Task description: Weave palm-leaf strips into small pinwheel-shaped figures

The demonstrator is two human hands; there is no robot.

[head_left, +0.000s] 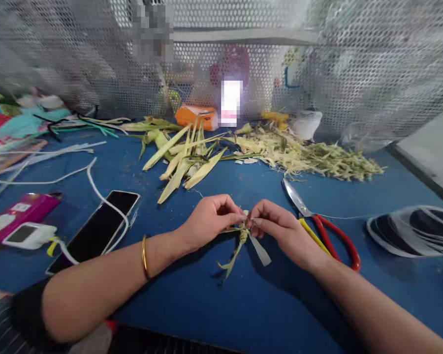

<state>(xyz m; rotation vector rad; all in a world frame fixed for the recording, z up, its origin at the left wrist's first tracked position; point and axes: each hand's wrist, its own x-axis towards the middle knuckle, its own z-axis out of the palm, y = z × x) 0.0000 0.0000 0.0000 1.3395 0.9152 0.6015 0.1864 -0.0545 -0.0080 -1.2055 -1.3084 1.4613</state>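
A small knotted piece of corn husk [242, 237] is held just above the blue table, its pale and greenish tails hanging down. My left hand [214, 217], with a gold bangle on the wrist, pinches its top from the left between thumb and fingers. From the right, my right hand [276, 225] pinches at the same spot, fingertips nearly meeting the left ones. What lies right between the fingertips is partly hidden. Beside my right hand are scissors [297, 197] with red handles, blades pointing away. A yellow strip shows by the handles, partly behind my wrist.
Loose husk leaves [179, 169] lie ahead, with a heap of shredded husk [306, 155] to their right. A phone [103, 221], white cable and magenta power bank [25, 214] are at left. A wound bundle of thread [409, 231] sits at right. Perforated mesh [192, 64] rises behind.
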